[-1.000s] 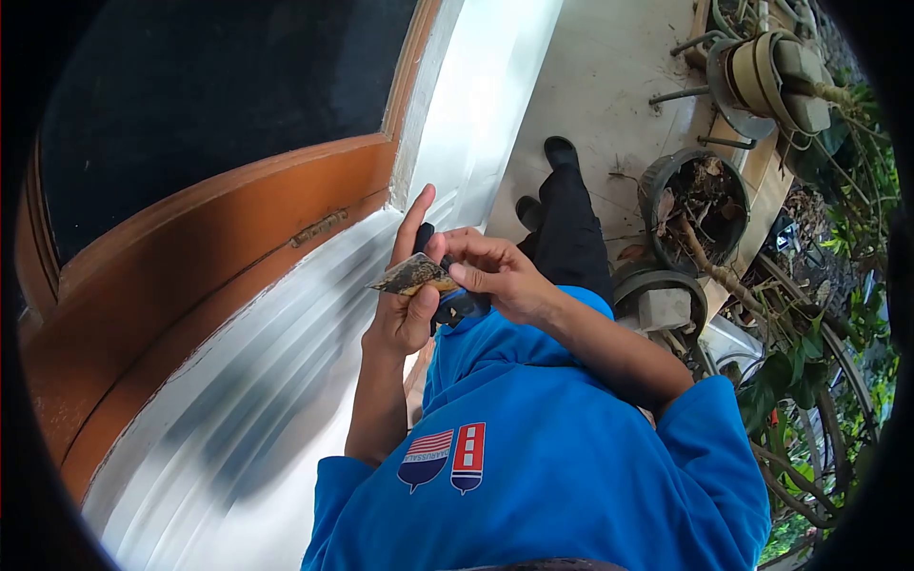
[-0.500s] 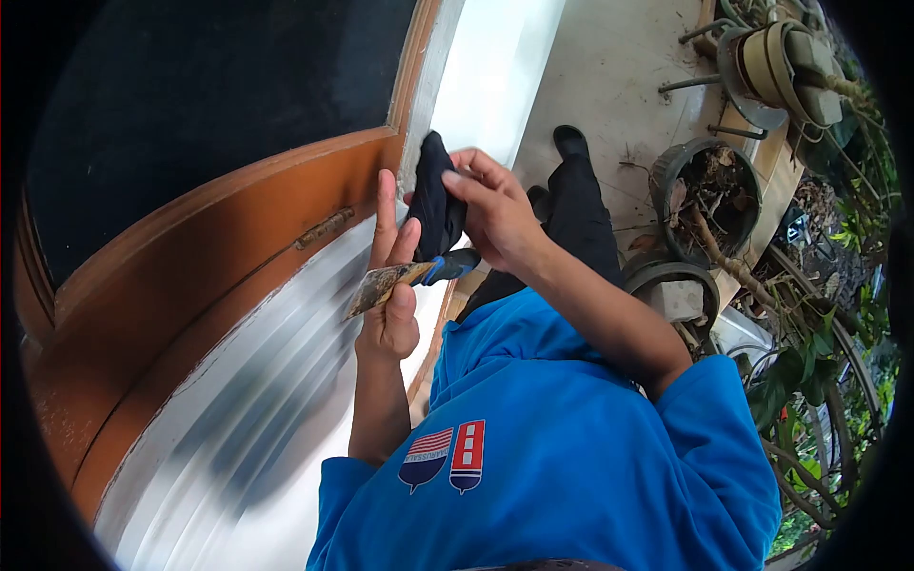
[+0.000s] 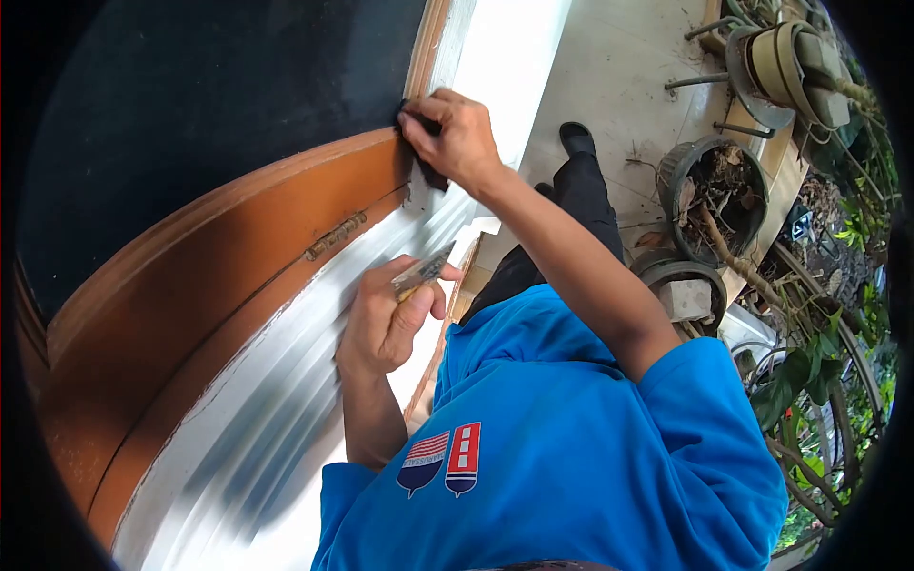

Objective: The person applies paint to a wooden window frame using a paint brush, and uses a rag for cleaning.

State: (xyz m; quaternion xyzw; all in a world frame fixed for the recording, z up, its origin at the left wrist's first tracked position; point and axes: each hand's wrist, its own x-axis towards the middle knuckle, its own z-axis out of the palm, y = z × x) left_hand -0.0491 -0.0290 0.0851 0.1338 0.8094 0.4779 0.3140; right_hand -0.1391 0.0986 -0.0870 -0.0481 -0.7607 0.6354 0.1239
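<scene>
Pots beside a door, with both hands occupied. On the right stood three containers. The middle pot held dry leaves, plant debris and a thick stem; the nearer pot, just beside it, contained a pale block. In the far right, a beige pot held further blocks, with a branch extending toward the right. On the left lay the wooden door, bearing a dark panel and a hinge at its edge.

The right hand was at the panel's far right corner. Its fingers were bunched closely on a black cloth, part of which hung below the palm, over the end of the wood. The left hand, nearer and well apart from the right, held a scraper. Its thumb and curled fingers pinched the tool, one fingertip protruding to the right; the mottled blade showed, but the handle could not be made out.
</scene>
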